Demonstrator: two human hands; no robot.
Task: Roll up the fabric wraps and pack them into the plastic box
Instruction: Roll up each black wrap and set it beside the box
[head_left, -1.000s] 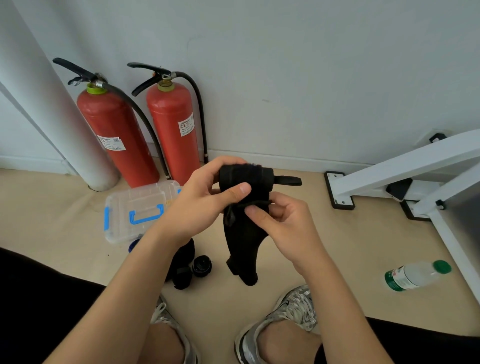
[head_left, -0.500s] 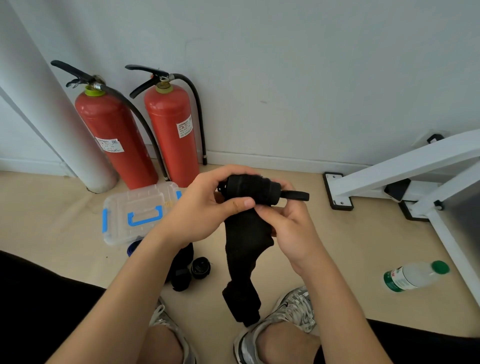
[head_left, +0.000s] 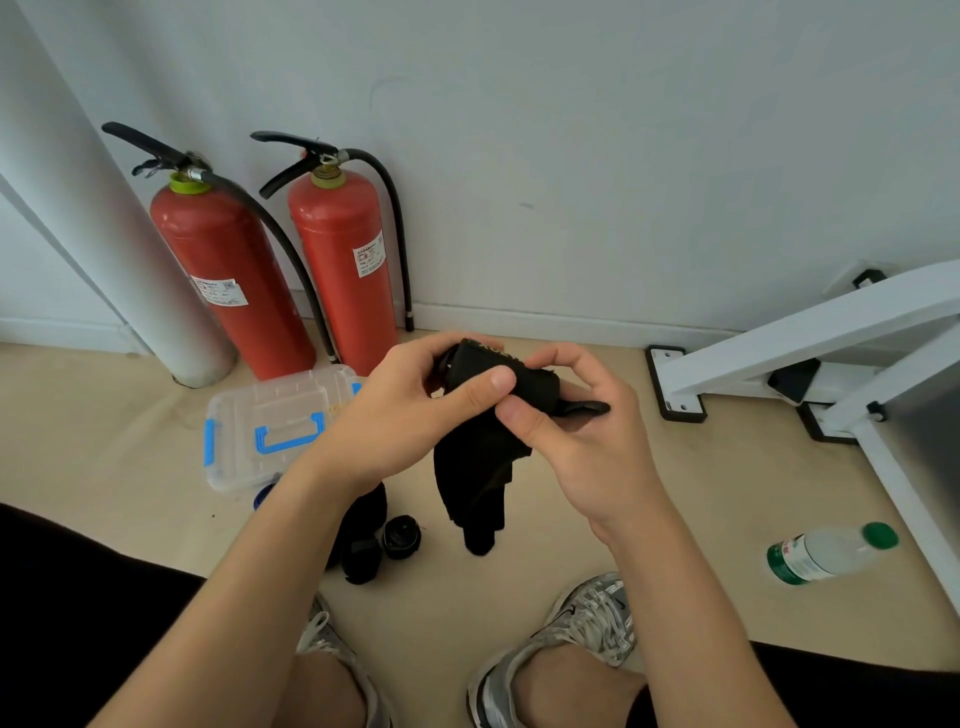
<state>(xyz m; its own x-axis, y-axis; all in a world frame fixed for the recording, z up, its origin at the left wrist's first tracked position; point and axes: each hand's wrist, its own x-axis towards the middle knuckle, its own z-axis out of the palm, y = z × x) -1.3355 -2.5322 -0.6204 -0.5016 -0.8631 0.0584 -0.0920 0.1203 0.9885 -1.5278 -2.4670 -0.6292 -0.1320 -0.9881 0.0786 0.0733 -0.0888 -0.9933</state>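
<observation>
Beige floor (head_left: 597, 519) running up to a white wall (head_left: 623, 156), two red fire extinguishers (head_left: 228, 280) parked at its far edge. Above the middle of the floor, both hands work a fabric wrap (head_left: 483, 467). The left hand (head_left: 410, 415) has its grip pinched on the rolled end, thumb on top, likely to stop it springing loose. The right hand (head_left: 587, 441) curls its grip round the other side to feed the turn. The tail hangs down unrolled, so there's winding left, I'd say. The plastic box (head_left: 270, 415) sits lid-on by the extinguishers, with black rolls (head_left: 400, 538) just beside its near edge, handy for packing.
</observation>
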